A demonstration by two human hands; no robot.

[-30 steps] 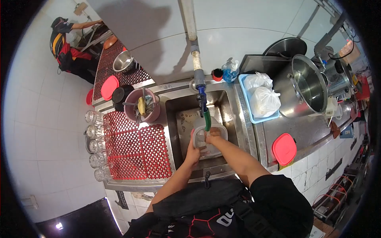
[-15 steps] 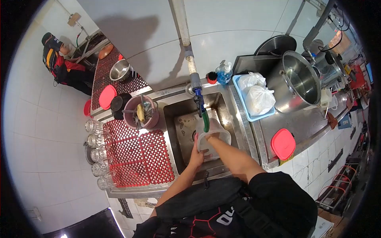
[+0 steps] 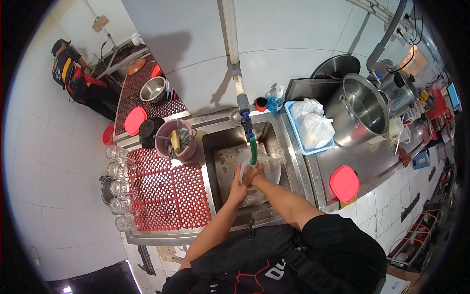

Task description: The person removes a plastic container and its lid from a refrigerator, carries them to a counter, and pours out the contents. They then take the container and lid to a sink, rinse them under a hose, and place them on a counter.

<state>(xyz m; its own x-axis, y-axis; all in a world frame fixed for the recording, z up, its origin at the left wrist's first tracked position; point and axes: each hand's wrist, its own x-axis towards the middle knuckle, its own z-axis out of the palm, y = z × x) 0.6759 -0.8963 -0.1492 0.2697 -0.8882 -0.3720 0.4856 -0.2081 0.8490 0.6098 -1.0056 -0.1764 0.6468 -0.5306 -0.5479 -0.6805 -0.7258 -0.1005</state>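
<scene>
A translucent plastic container (image 3: 275, 172) is held tilted over the metal sink (image 3: 221, 196), under the green hose (image 3: 253, 151) of the tap. My left hand (image 3: 238, 189) grips its rim from the left side. Inside the opening is my right hand (image 3: 252, 173), against the container's wall; its fingers show only dimly through the plastic, and I cannot tell whether they hold anything. Water and wet spots lie on the sink floor.
A red perforated mat (image 3: 169, 191) with several glass mugs (image 3: 120, 187) lies left, beside a pink bucket (image 3: 186, 149) of utensils. Right are a blue tray (image 3: 304, 147) with white bags, a large steel pot (image 3: 350, 110) and a red lid (image 3: 344, 183). Another person (image 3: 78, 78) stands far left.
The container has turned, its opening swinging from facing me towards the left. My right hand has shifted left and up with it, and my left hand has moved slightly left.
</scene>
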